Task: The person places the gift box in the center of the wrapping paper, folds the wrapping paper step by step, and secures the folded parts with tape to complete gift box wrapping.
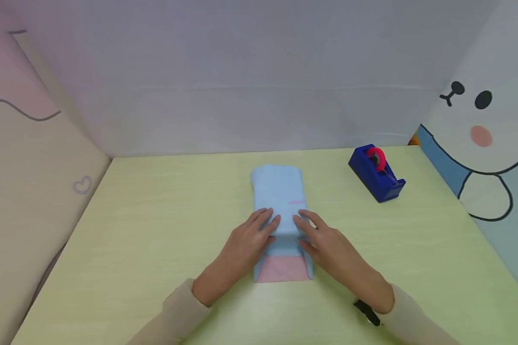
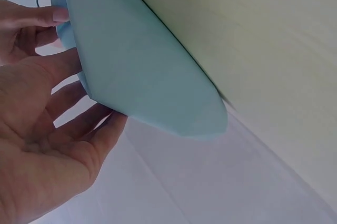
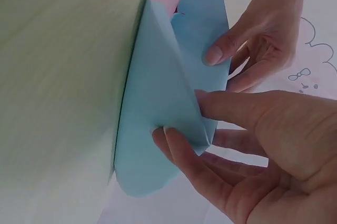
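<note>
A light blue sheet of folded paper (image 1: 278, 184) with a pink inner side lies on the table, its pink part towards the person. On its left edge the left hand (image 1: 246, 242) holds the upper layer, thumb on the near side of the fold. My right hand (image 1: 330, 249) grips the opposite edge. In the right wrist view, the right thumb and fingers (image 3: 181, 155) pinch a raised fold of the blue paper (image 3: 152, 92). The left wrist view shows the left fingers (image 2: 108, 129) at the paper's lower edge; part of the thumb is hidden behind it.
A blue tape dispenser (image 1: 375, 175) with a red roll core stands at the back right of the pale yellow-green table (image 1: 164, 215). A plain grey-white panel (image 1: 259, 72) rises behind the table. Panels with cartoon drawings flank both sides.
</note>
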